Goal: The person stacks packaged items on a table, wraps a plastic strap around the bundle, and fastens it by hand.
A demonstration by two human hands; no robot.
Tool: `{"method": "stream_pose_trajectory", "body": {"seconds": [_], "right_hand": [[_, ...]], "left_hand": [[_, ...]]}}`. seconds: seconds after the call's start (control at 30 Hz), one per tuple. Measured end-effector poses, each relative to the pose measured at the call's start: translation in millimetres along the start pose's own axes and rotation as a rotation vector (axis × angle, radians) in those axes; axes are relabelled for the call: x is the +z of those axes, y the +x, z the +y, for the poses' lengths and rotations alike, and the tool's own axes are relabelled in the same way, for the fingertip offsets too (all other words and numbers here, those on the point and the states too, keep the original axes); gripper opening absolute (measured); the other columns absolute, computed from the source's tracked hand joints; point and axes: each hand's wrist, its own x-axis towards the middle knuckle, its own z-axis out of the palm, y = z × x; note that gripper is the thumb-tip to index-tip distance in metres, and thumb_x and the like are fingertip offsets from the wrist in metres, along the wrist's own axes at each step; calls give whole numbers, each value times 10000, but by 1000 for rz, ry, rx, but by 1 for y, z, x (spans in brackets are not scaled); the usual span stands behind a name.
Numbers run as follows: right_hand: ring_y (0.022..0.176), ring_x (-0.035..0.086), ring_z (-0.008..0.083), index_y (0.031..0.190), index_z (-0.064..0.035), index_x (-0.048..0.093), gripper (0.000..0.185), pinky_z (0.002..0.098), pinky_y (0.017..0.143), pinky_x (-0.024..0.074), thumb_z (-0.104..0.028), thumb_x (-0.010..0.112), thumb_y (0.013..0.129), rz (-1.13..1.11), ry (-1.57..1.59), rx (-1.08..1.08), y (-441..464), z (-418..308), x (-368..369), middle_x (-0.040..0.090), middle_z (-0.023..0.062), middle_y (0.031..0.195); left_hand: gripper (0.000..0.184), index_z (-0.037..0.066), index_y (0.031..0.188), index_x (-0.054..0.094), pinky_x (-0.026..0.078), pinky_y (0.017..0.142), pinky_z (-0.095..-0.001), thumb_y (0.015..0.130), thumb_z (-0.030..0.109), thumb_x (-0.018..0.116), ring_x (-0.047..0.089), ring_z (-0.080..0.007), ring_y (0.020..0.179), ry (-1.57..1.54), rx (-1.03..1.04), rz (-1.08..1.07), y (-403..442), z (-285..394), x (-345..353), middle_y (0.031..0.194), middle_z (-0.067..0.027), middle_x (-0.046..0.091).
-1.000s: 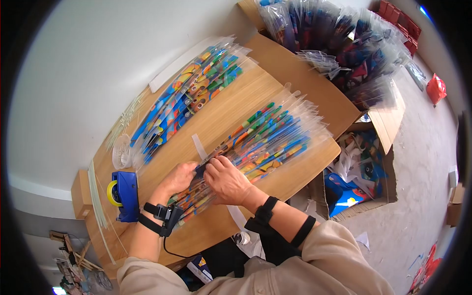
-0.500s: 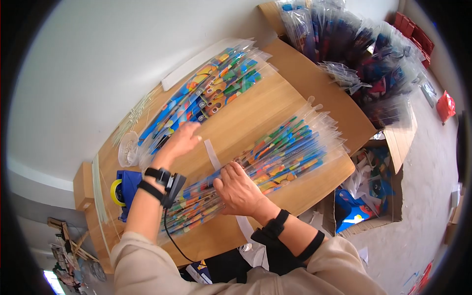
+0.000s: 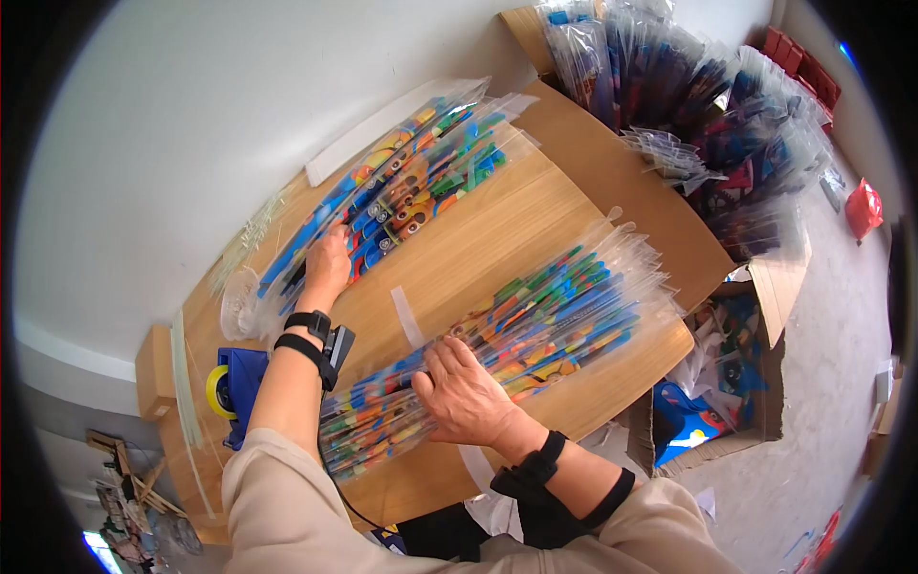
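Observation:
On the wooden table [image 3: 545,206] lie two piles of long, thin, clear-plastic packets with colourful cartoon prints inside. My left hand [image 3: 328,263] is at the near end of the far packet pile [image 3: 406,196], its fingers closed on packets there; the fingertips are partly hidden. My right hand [image 3: 466,392] rests across the middle of the near packet pile [image 3: 559,306]. Its fingers bend down onto the packets and the thumb is to the side. A white paper strip [image 3: 406,316] runs under the near pile and comes out again at the table's front edge.
Left of my left arm stands a blue tape dispenser [image 3: 247,387], with a clear plastic cup [image 3: 239,301] and pale ties [image 3: 253,239] beyond. An open carton [image 3: 660,182] full of packets is at the right, above another carton [image 3: 765,450]. A small box [image 3: 153,373] sits left.
My left hand has moved away from me, from above the table between the piles onto the far pile, and its fingers have closed there. My right hand has stayed on the near pile.

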Motion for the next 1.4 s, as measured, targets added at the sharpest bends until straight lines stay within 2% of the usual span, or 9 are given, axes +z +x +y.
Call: {"method": "stream_pose_trajectory", "body": {"seconds": [0.27,0.57,0.63,0.8,0.93,1.1,1.3,1.33,1.4], "right_hand": [[1161,520,382,970,-15,510,677,473,1088,297,-455,798,543,21,11,-3,-2,0,3,567,248,1125],[1132,530,377,944,-13,514,649,470,1076,307,-435,790,536,62,32,-5,-3,1,5,574,235,1101],[1123,532,377,942,-14,514,645,469,1073,310,-428,789,531,71,37,-8,-3,0,5,575,230,1086],[1097,537,373,933,-19,516,640,464,1065,318,-407,791,505,96,25,-9,-4,1,6,575,215,1050],[1070,541,364,920,-24,523,636,459,1054,327,-399,796,486,123,29,-16,-5,0,6,572,196,1010],[1051,540,353,913,-27,541,626,445,1041,339,-397,801,479,96,57,-11,-6,-1,1,565,167,972],[1277,422,345,955,-15,612,633,523,1130,244,-412,804,501,171,24,-101,-7,-1,-6,507,209,1270],[1316,382,346,963,-14,619,642,541,1142,212,-428,805,508,134,-7,-87,-7,-2,-8,464,223,1329],[1309,396,358,970,-15,610,672,562,1140,203,-456,815,506,138,-23,-47,-3,-2,-5,486,240,1297]], "left_hand": [[381,-87,1085,581,437,966,-438,817,165,680,539,-392,1117,163,239,-35,-27,14,-1,1179,-245,564],[129,-19,850,603,499,722,-483,818,106,603,620,-408,782,-5,248,-66,-5,3,-20,819,-240,639],[166,-35,845,588,481,682,-471,816,127,606,621,-406,743,-169,135,-342,-10,13,-51,752,-243,627],[205,-47,790,539,426,489,-342,828,145,600,502,-154,494,-417,-40,-709,-59,42,-91,549,-57,470],[315,-31,824,566,457,586,-346,879,274,625,538,-152,632,-490,-5,-847,-98,55,-75,657,-65,547],[478,-29,1060,596,445,820,-386,978,431,494,570,-287,931,-493,203,-652,-111,43,-49,1021,-166,618],[547,2,1321,507,375,1024,-390,1011,444,423,485,-328,1235,-472,404,-797,-123,33,-34,1324,-211,511],[401,0,1153,598,372,1021,-400,993,347,477,498,-383,1180,-583,397,-655,-129,40,-33,1214,-233,565],[377,14,1162,602,378,1024,-385,987,326,487,507,-360,1185,-530,435,-802,-118,39,-37,1214,-212,578]]}}
